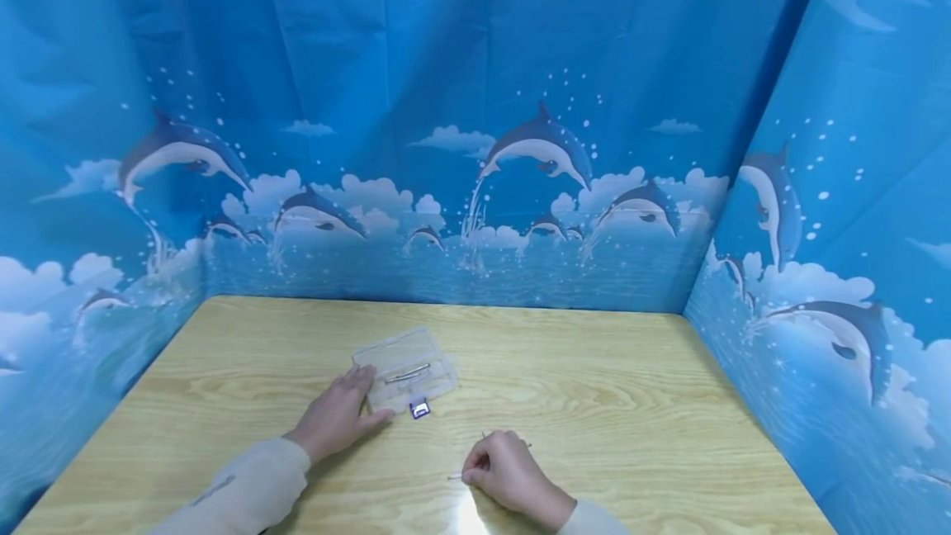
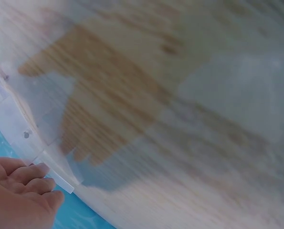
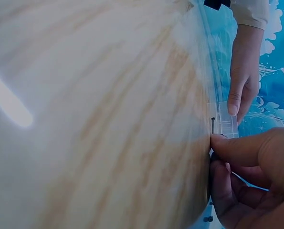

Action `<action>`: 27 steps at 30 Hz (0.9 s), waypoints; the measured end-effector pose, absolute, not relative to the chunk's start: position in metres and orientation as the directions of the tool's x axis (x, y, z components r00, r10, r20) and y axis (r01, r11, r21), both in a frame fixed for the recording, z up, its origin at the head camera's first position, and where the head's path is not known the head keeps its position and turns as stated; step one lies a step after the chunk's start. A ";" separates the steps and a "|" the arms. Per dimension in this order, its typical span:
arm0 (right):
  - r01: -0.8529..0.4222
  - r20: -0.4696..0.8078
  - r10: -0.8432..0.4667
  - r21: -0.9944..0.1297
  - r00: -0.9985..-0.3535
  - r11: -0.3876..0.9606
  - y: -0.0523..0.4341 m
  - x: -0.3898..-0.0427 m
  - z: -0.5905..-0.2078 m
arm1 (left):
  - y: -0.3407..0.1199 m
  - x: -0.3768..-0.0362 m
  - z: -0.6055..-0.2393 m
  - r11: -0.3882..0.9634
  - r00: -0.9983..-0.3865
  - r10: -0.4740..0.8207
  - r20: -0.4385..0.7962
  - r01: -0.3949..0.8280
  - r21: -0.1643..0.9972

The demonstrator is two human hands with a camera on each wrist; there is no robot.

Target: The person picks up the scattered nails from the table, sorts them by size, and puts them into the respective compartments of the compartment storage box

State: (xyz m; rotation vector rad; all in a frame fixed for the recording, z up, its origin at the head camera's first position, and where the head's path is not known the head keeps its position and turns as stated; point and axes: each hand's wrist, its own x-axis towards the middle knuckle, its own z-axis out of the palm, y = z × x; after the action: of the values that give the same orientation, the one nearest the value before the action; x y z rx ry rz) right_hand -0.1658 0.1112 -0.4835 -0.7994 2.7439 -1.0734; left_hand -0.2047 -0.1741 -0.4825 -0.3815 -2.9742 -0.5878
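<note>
A clear plastic box (image 1: 404,370) lies on the wooden table (image 1: 609,386) with a thin metal rod (image 1: 407,373) inside and a blue latch (image 1: 419,409) at its near edge. My left hand (image 1: 338,415) rests against the box's left near corner, with its fingers on the side and its thumb along the near edge. The left wrist view shows the box (image 2: 17,119) beside those fingers (image 2: 29,172). My right hand (image 1: 505,469) is nearer to me, its curled fingers pinching a thin metal pin (image 1: 454,477) that lies on the table. In the right wrist view my fingertips (image 3: 237,148) press at the tabletop.
Blue sheets printed with dolphins wall the table at the back (image 1: 475,188), left (image 1: 67,287) and right (image 1: 839,271). Bare wood stretches to the right of the hands and behind the box. A lamp glare (image 1: 468,514) lies near the front edge.
</note>
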 end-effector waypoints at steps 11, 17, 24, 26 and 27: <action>-0.437 0.116 -0.496 -0.667 -0.861 0.603 0.110 -0.165 -0.484 | -0.174 -0.206 -0.485 0.897 -0.966 0.221 0.136 0.256 0.361; -0.468 0.125 -0.514 -0.632 -0.848 0.618 0.109 -0.166 -0.483 | -0.174 -0.206 -0.485 0.896 -0.963 0.225 0.145 0.263 0.357; -0.486 0.112 -0.530 -0.588 -0.840 0.646 0.106 -0.165 -0.483 | -0.175 -0.206 -0.485 0.896 -0.963 0.228 0.143 0.265 0.357; -0.483 0.105 -0.531 -0.585 -0.841 0.651 0.105 -0.164 -0.482 | -0.175 -0.206 -0.484 0.895 -0.964 0.225 0.141 0.262 0.360; -0.483 0.104 -0.529 -0.582 -0.842 0.654 0.105 -0.164 -0.482 | -0.175 -0.206 -0.484 0.895 -0.965 0.225 0.139 0.261 0.362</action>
State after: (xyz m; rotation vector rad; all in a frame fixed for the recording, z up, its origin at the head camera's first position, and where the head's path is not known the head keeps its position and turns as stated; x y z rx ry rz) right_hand -0.1637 0.1047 -0.4818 -0.8551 2.7890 -0.9469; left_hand -0.2063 -0.1747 -0.4844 -0.3806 -2.9668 -0.5868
